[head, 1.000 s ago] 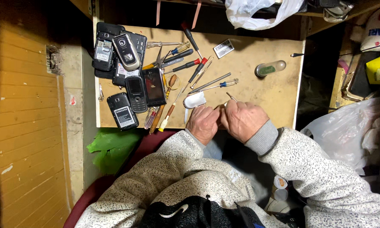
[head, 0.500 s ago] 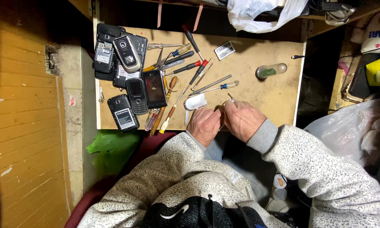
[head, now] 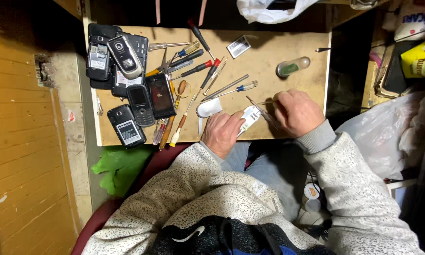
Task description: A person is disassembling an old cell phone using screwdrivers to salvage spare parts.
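Note:
My left hand (head: 223, 132) grips a small white phone body (head: 249, 118) at the near edge of the wooden worktop (head: 269, 61). A white cover piece (head: 208, 108) lies just left of it. My right hand (head: 296, 112) is to the right of the phone body, fingers closed on thin metal tweezers (head: 263, 112) whose tips point toward the phone. Both sleeves are speckled grey.
Several old mobile phones (head: 127, 80) are piled at the worktop's left. Screwdrivers (head: 200, 71) lie scattered in the middle. A small bottle (head: 293, 66) lies at the right, a small battery-like part (head: 239, 46) near the back. Plastic bags (head: 387, 132) crowd the right; a green cloth (head: 120, 167) hangs below.
My hands, close together before, have spread apart. My right hand moved right with the tweezers, and the white phone body now shows in my left hand.

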